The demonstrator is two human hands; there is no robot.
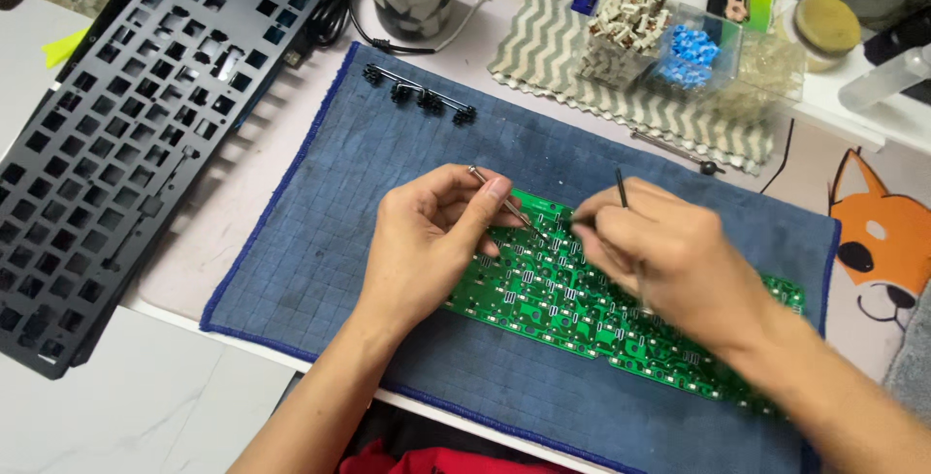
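Both forearms enter from the near edge and meet over a green circuit board (543, 304). Left hand (427, 241): fingers closed around a thin metal tool (504, 201), pinched between thumb and forefinger, with the tip angled down to the far edge of the board. Right hand (669, 261): fingers closed around a slim dark tool (621, 186), whose upper end projects above the knuckles; its working end is hidden by the fingers. The two tool tips converge at nearly the same spot on the board.

The board lies flat on a blue cloth mat (320, 241), running from the middle toward the near right, partly covered by the right hand. Black wire stabilizer parts (422, 96) lie on the far part of the mat, well apart from the hands. A black perforated keyboard plate (126, 135) rests to the left, off the mat. A striped cloth (543, 57) at the far right carries small clear containers of beige parts (626, 28) and blue parts (690, 50).
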